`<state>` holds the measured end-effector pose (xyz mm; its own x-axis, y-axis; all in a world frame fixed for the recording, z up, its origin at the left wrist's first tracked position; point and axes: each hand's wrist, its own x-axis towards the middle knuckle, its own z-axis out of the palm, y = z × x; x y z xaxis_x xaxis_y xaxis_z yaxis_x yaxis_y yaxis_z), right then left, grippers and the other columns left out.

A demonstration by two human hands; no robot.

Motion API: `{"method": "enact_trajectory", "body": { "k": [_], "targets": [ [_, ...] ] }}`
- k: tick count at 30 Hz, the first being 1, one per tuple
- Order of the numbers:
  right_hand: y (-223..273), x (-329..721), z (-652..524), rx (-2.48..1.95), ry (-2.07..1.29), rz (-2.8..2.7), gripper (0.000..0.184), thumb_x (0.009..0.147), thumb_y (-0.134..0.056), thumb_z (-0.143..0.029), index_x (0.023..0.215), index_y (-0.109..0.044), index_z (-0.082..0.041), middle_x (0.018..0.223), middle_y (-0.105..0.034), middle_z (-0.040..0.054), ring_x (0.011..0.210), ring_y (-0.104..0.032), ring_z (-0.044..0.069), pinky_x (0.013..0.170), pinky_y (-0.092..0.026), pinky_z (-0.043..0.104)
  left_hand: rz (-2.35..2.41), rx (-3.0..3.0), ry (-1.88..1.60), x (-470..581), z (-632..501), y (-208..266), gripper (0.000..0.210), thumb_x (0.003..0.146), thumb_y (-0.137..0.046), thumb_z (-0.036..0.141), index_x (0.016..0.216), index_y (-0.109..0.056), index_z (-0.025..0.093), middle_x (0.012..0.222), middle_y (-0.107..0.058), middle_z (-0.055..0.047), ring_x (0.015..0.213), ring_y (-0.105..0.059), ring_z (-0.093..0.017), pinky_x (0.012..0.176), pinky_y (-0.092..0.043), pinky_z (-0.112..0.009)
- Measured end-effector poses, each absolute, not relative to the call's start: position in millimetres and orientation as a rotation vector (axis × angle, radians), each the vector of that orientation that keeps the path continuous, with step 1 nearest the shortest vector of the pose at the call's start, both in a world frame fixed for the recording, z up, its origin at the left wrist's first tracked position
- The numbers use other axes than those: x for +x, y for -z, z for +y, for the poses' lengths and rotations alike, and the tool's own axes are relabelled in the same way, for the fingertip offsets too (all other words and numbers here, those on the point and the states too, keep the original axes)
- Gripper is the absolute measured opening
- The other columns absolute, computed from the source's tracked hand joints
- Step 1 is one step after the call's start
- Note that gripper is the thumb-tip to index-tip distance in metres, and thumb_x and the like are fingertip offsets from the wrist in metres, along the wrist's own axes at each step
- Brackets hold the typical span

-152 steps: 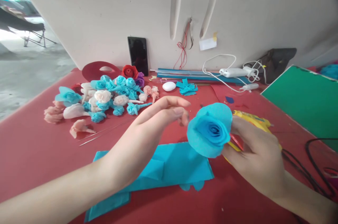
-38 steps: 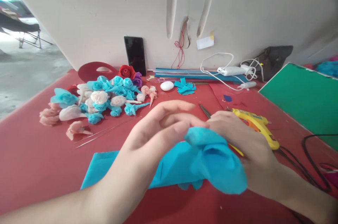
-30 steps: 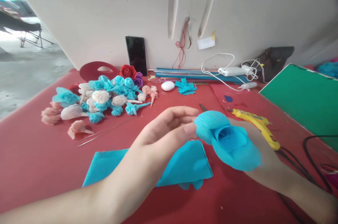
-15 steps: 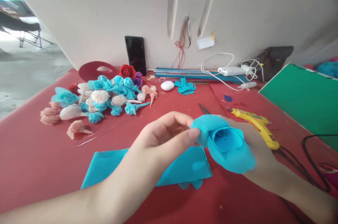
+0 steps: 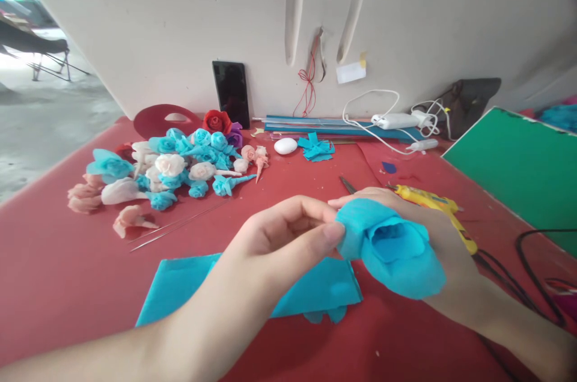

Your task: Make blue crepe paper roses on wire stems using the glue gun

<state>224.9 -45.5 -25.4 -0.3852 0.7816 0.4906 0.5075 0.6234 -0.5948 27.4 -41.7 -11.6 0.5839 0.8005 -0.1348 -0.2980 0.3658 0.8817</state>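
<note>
A blue crepe-paper flower (image 5: 396, 250) is held up over the table, its rolled centre turned toward me and broad petals curling outward. My left hand (image 5: 293, 244) pinches the edge of its left petal between thumb and forefinger. Behind the bloom is my right hand (image 5: 437, 238), closed around its base; most of those fingers are hidden by the petals. Below, folded blue crepe paper (image 5: 180, 286) lies flat, with a few cut petal pieces (image 5: 331, 314) showing under its front edge. The scissors (image 5: 347, 185) are mostly covered behind my right hand.
Finished paper flowers (image 5: 171, 164) are heaped at the left. A yellow glue gun (image 5: 428, 197) lies right, its cord running forward. A white egg-shaped thing (image 5: 285, 146) and blue paper strips (image 5: 317, 148) lie at the back. A green board (image 5: 518, 172) stands right; a phone (image 5: 231, 93) leans on the wall.
The flower and both hands have shifted slightly to the right. My right hand now covers more of the glue gun. My left hand keeps its pinch on the petal.
</note>
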Motion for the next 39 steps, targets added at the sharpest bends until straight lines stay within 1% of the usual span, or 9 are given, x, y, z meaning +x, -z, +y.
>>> {"method": "enact_trajectory", "body": {
  "k": [2, 5, 10, 15, 20, 27, 32, 39],
  "targets": [
    [25.6, 224.8, -45.0, -0.963, -0.483, -2.076, 0.023, 0.09, -0.047, -0.031, 0.109, -0.057, -0.024, 0.102, -0.062, -0.0005, 0.094, -0.058, 0.011, 0.084, -0.048, 0.023, 0.624, 0.918, -0.776, 27.2, -42.5, 12.3, 0.005, 0.084, -0.062, 0.029, 0.082, -0.063, 0.024, 0.072, -0.057, 0.005, 0.067, -0.055, -0.007, 0.061, -0.049, -0.014],
    [27.3, 224.0, -44.9, -0.913, -0.482, -2.087, 0.021, 0.091, -0.047, -0.032, 0.108, -0.057, -0.025, 0.102, -0.061, -0.0024, 0.093, -0.055, 0.01, 0.083, -0.045, 0.02, 0.629, 0.871, -0.767, 27.3, -43.3, 12.9, 0.003, 0.083, -0.063, 0.027, 0.083, -0.062, 0.024, 0.071, -0.057, 0.005, 0.063, -0.055, -0.007, 0.056, -0.05, -0.016],
    [29.7, 223.0, -44.8, -0.891, -0.438, -2.121, 0.02, 0.092, -0.047, -0.032, 0.107, -0.055, -0.021, 0.104, -0.062, 0.0007, 0.095, -0.055, 0.012, 0.085, -0.043, 0.025, 0.621, 0.841, -0.752, 29.2, -40.8, 13.9, 0.005, 0.08, -0.066, 0.025, 0.081, -0.061, 0.024, 0.07, -0.058, 0.005, 0.062, -0.057, -0.009, 0.055, -0.053, -0.022],
    [31.5, 223.4, -44.7, -0.889, -0.36, -2.131, 0.02, 0.091, -0.047, -0.031, 0.109, -0.053, -0.023, 0.105, -0.063, 0.0006, 0.098, -0.056, 0.015, 0.088, -0.044, 0.029, 0.647, 0.843, -0.756, 29.4, -38.9, 15.3, 0.003, 0.081, -0.065, 0.024, 0.079, -0.063, 0.023, 0.069, -0.058, 0.005, 0.061, -0.056, -0.008, 0.053, -0.052, -0.019],
    [33.8, 224.6, -45.4, -0.918, -0.355, -2.138, 0.02, 0.09, -0.05, -0.031, 0.107, -0.054, -0.022, 0.104, -0.063, 0.0005, 0.097, -0.056, 0.015, 0.085, -0.045, 0.029, 0.615, 0.82, -0.762, 28.8, -42.5, 12.3, 0.005, 0.081, -0.065, 0.021, 0.077, -0.062, 0.022, 0.065, -0.055, 0.006, 0.058, -0.052, -0.005, 0.051, -0.049, -0.013],
    [33.1, 222.4, -44.6, -0.921, -0.343, -2.128, 0.021, 0.089, -0.049, -0.034, 0.108, -0.053, -0.025, 0.103, -0.063, 0.0013, 0.096, -0.058, 0.018, 0.085, -0.047, 0.033, 0.594, 0.77, -0.749, 31.3, -41.9, 10.0, 0.007, 0.083, -0.063, 0.021, 0.077, -0.059, 0.021, 0.065, -0.057, 0.006, 0.057, -0.056, -0.005, 0.054, -0.051, -0.014],
    [33.4, 222.7, -45.2, -0.928, -0.365, -2.13, 0.02, 0.088, -0.05, -0.032, 0.108, -0.052, -0.027, 0.102, -0.064, 0.0001, 0.096, -0.058, 0.018, 0.084, -0.048, 0.035, 0.562, 0.753, -0.751, 31.7, -41.3, 10.3, 0.009, 0.084, -0.061, 0.02, 0.075, -0.06, 0.02, 0.063, -0.056, 0.007, 0.054, -0.056, -0.003, 0.05, -0.049, -0.01],
    [33.6, 222.4, -45.0, -0.913, -0.349, -2.139, 0.021, 0.087, -0.052, -0.032, 0.107, -0.052, -0.025, 0.102, -0.064, -0.0001, 0.096, -0.059, 0.017, 0.084, -0.048, 0.032, 0.57, 0.78, -0.742, 31.5, -42.1, 12.4, 0.009, 0.086, -0.059, 0.02, 0.077, -0.058, 0.022, 0.063, -0.057, 0.008, 0.053, -0.057, -0.003, 0.051, -0.047, -0.011]
  ]
}}
